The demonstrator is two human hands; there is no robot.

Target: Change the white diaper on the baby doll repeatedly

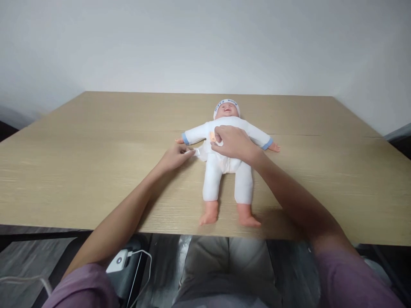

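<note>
A baby doll (pixel 212 177) in a white suit with blue cuffs and a printed cap lies on its back, feet toward me. Around its hips sits a white diaper (pixel 228 164). My left hand (pixel 176 156) is closed in a pinch on the diaper's side tab, drawn out beside the doll's waist. My right hand (pixel 236 142) is over the doll's belly, fingers curled at the diaper's upper front edge, close to a small orange patch (pixel 212 137). The right hand and wrist hide part of the doll's torso and the diaper's far side.
The doll lies on a wide light-wood table (pixel 96 171) with a seam across it. Behind stands a pale wall (pixel 205 47). Below the front edge, a white device (pixel 118 261) with a cable rests on a dark surface at the left.
</note>
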